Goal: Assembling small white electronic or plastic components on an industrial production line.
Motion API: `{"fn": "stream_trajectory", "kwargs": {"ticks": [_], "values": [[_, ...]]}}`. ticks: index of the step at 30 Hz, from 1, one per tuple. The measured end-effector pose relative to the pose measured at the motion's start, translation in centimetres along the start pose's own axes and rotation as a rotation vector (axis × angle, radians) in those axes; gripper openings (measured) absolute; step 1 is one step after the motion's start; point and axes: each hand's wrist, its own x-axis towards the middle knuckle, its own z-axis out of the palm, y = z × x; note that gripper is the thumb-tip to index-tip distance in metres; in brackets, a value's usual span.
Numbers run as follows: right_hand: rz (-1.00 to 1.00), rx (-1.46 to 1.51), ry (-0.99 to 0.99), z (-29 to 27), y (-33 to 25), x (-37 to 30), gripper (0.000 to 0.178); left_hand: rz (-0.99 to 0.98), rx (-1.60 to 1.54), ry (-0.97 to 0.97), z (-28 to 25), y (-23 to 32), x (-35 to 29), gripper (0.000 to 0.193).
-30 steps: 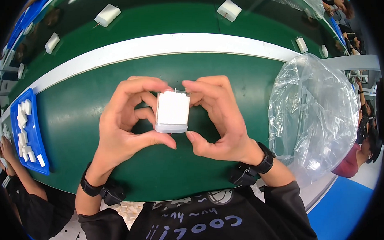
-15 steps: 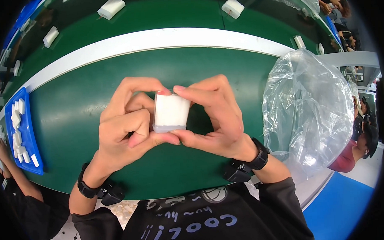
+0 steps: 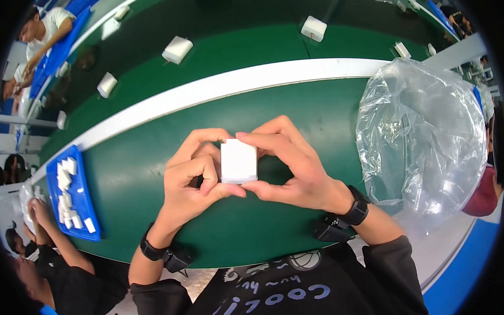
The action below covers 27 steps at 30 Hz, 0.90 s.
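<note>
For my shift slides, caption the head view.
Left hand and right hand hold a white block between blue tray and clear plastic bag.

I am in what looks like a factory workshop, my green bench [image 3: 130,162] bordering a long strip [image 3: 242,44] dotted with blocks [image 3: 178,50], a tray [image 3: 84,196] of white pieces [image 3: 64,180] nearby, and co-workers [image 3: 81,288] around.

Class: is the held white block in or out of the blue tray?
Out: the left hand and right hand hold the block over the table, away from the tray.
</note>
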Motion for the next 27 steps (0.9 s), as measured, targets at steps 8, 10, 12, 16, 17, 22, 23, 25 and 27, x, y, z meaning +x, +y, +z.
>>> {"fn": "stream_trajectory", "kwargs": {"ticks": [8, 10, 12, 16, 17, 22, 23, 25, 27], "values": [[0.108, -0.101, 0.415, -0.5, 0.1, 0.1, 0.056, 0.14, 0.686, 0.15, -1.7, -1.3, 10.3, 0.036], [0.121, -0.181, 0.376, -1.6, -0.7, -0.4, 0.052, 0.178, 1.131, 0.273, -2.8, -2.6, 12.2, 0.05], [0.152, -0.217, 0.359, -2.3, -2.4, -0.8, 0.035, 0.066, 1.308, 0.295, -4.6, -6.3, 12.1, 0.06], [0.222, -0.514, 0.35, -6.6, -4.4, -3.3, 0.017, 0.034, 1.098, 0.258, -6.4, -7.9, 11.6, 0.028], [0.244, -0.54, 0.352, -7.8, -5.1, -4.2, 0.017, 0.035, 1.065, 0.362, -6.6, -8.4, 11.1, 0.026], [0.822, -0.559, 0.407, -12.4, -5.8, -9.8, 0.018, -0.132, 0.393, 0.407, -8.9, -9.3, 7.8, 0.027], [0.875, -0.588, 0.438, -13.0, -5.5, -10.9, 0.018, -0.16, 0.274, 0.394, -8.5, -9.3, 6.8, 0.029], [0.819, -0.721, 0.513, -13.9, -5.0, -12.7, 0.019, -0.225, 0.244, 0.441, -5.7, -6.7, 5.2, 0.03], [0.729, -1.229, 0.614, -15.4, -4.2, -13.9, 0.03, -0.227, 0.224, 0.375, -5.5, -5.6, 3.7, 0.032]]}}
